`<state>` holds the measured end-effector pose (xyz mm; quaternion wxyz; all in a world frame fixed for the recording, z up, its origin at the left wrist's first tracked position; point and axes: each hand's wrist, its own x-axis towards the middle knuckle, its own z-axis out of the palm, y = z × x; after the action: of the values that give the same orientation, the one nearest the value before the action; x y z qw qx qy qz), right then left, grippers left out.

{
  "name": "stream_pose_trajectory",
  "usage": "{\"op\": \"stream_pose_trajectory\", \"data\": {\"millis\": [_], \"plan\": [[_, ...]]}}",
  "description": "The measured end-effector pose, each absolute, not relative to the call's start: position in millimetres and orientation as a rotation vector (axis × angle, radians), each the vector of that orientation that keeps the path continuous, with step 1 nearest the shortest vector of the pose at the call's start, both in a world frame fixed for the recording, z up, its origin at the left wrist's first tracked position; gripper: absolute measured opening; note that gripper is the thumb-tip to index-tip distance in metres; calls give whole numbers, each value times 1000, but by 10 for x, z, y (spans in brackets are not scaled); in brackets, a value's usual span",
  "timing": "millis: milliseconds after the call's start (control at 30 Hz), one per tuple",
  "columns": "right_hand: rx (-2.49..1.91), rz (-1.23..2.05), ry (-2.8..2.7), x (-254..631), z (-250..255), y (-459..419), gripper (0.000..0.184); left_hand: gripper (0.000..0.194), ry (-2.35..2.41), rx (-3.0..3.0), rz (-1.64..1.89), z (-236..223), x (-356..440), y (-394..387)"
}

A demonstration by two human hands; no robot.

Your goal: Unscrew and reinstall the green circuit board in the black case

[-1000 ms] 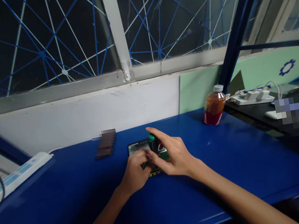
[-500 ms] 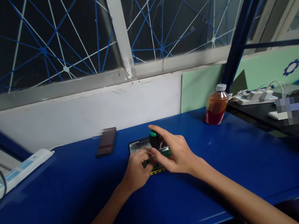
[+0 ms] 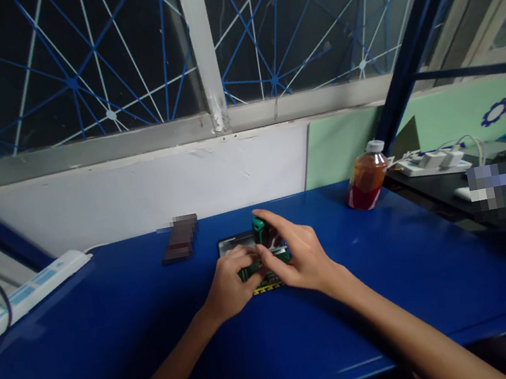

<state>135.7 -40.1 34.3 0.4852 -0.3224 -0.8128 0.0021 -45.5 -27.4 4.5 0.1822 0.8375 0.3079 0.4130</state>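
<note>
Blue counter (image 3: 105, 294) — half-curled right fingers (image 3: 276, 223) span a green-black object (image 3: 260, 232) (likely light, stiff; hold its ends) — left fingers (image 3: 239, 260) pinch a green piece (image 3: 249, 272).

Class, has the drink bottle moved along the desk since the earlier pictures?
No: the bottle stays just left of the blue post; both shift slightly rightward together with the whole view.
</note>
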Motion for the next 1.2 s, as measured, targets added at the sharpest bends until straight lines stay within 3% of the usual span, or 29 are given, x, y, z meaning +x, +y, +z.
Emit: {"op": "stream_pose_trajectory", "data": {"millis": [500,733,1100,1200], "plan": [[-819,56,-1995,1358,347,-388,57,14,863,2370,1100,124,-452,-301],[-823,43,-1967,1339,340,-394,54,3,923,2397,1198,40,-466,-243],[-817,54,-1991,1336,341,-399,58,15,883,2393,1151,88,-453,-295],[-808,63,-1999,1337,335,-406,58,9,899,2399,1151,35,-464,-275]]}}
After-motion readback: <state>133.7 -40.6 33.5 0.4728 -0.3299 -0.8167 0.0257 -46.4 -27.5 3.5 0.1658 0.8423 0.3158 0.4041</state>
